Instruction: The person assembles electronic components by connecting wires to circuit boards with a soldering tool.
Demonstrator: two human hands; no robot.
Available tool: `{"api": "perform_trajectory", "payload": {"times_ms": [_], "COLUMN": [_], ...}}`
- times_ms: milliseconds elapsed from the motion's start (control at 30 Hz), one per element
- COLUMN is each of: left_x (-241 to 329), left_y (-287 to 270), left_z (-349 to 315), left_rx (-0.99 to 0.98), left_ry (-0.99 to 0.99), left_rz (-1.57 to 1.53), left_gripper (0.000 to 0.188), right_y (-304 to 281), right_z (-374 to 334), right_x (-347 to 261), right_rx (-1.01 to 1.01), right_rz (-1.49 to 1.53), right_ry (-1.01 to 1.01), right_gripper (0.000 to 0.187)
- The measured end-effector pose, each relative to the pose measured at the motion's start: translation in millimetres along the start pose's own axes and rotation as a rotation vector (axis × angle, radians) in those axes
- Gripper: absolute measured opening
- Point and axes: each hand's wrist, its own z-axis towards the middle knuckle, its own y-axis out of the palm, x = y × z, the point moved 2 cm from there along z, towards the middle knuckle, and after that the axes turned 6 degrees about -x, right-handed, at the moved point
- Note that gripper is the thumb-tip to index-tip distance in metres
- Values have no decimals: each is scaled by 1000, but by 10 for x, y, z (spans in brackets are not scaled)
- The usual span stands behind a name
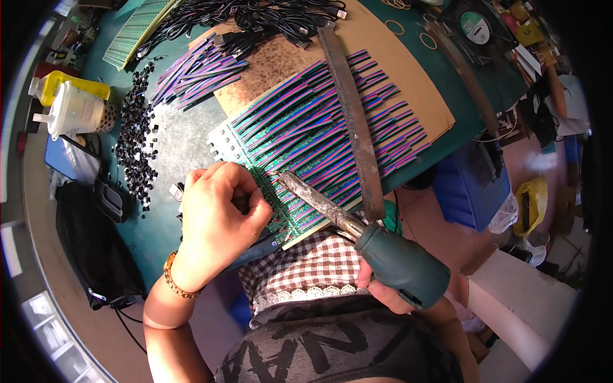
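My right hand (386, 295) grips the dark green handle of a soldering iron (403, 265). Its stained metal shaft points up and left, with the tip over the near-left edge of a green circuit board panel (279, 220). Many strips of flat multicoloured wire (300, 121) lie side by side across that panel. A flat metal bar (354, 118) rests across the wires. Close to the iron's tip, my left hand (220, 207) is closed, its fingers curled together over the panel's left edge; what they pinch is hidden. Small white connectors line the panel's upper left edge.
A pile of small black parts (135, 137) lies left on the green table. Behind are loose wire strips (198, 73), black cables (249, 19) and stacked green boards (137, 32). A lidded cup (80, 110) stands far left, a black bag (92, 249) below it. A blue crate (469, 185) sits right.
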Motion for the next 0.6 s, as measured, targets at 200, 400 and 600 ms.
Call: {"api": "perform_trajectory", "payload": {"times_ms": [200, 400, 600], "left_x": [100, 94, 99], "left_y": [30, 40, 34], "left_z": [27, 17, 18], "left_rx": [24, 70, 39], "left_ry": [32, 57, 36], "left_rz": [82, 102, 127], "left_gripper": [15, 17, 17], "right_y": [42, 63, 53], "right_z": [-55, -18, 40], "right_x": [-17, -34, -57], "right_rx": [75, 84, 53], "right_rz": [187, 197, 271], "right_ry": [71, 26, 40], "right_gripper": [33, 29, 20]}}
